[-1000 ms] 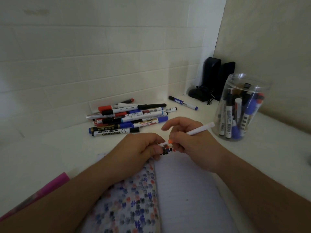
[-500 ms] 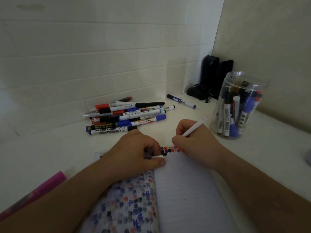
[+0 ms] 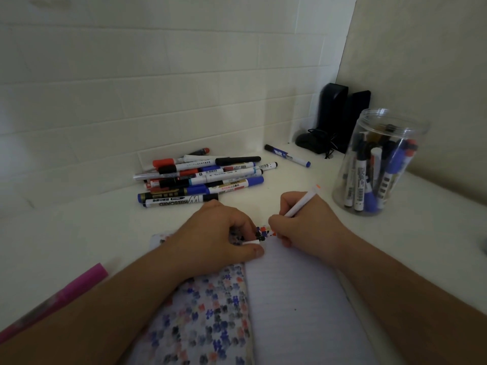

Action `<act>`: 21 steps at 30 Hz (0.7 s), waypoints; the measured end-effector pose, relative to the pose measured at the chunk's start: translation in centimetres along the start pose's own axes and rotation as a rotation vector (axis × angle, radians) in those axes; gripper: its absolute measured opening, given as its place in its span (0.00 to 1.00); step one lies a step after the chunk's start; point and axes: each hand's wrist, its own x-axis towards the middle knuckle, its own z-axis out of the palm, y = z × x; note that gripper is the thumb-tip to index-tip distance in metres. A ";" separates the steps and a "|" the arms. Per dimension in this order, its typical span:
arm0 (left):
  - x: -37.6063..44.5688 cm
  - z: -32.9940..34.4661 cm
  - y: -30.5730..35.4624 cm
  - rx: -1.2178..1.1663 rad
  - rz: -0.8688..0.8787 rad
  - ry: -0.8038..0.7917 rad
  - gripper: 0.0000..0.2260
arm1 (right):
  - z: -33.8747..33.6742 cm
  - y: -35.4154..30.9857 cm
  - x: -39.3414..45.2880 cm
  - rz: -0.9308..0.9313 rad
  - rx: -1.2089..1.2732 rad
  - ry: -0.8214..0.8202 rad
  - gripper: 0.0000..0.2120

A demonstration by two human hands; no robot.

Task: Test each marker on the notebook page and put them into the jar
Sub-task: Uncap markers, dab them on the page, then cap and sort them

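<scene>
Since a second ago the right hand (image 3: 303,227) has swung the white marker (image 3: 300,205) from lying near flat, tail toward the jar, to steeply tilted, tip down at the top edge of the lined notebook page (image 3: 295,299); fingers curled round the barrel in a writing grip, orange-tipped tail up and to the right. The tip itself is hidden behind the fingers, so I cannot tell if it touches paper. The left hand (image 3: 218,241) has dropped onto the notebook and now pinches the small white cap (image 3: 251,242) between thumb and fingers, other fingers curled, pinning the spine area down. Cap off, pen poised: my read is that the test stroke for this marker is happening or about to, with recapping and the drop into the jar left to do. Counts: one marker in hand; one blue-capped marker (image 3: 287,155) lying alone near the back wall; a loose pile of untested markers (image 3: 200,177), roughly ten to twelve, overlapping too much for an exact count; the clear jar (image 3: 376,164) at right, lid off, with about seven or eight markers standing inside, also hard to separate. One notebook, patterned cover (image 3: 205,325) folded left. One pink object (image 3: 79,283) at the left edge, two black speakers (image 3: 340,119) in the corner. White desk (image 3: 79,233) under it all.
</scene>
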 end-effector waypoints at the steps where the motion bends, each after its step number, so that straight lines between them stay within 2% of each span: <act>1: 0.0 0.0 0.0 -0.005 0.003 0.000 0.13 | 0.1 0.1 0.1 -0.001 -0.009 0.004 0.12; 12: 0.0 -0.1 0.3 0.003 0.014 0.004 0.12 | 0.4 0.2 0.4 -0.049 -0.078 0.027 0.16; 21: 0.0 0.1 -0.1 -0.013 0.011 0.010 0.12 | 0.1 0.3 0.2 -0.025 0.026 0.011 0.16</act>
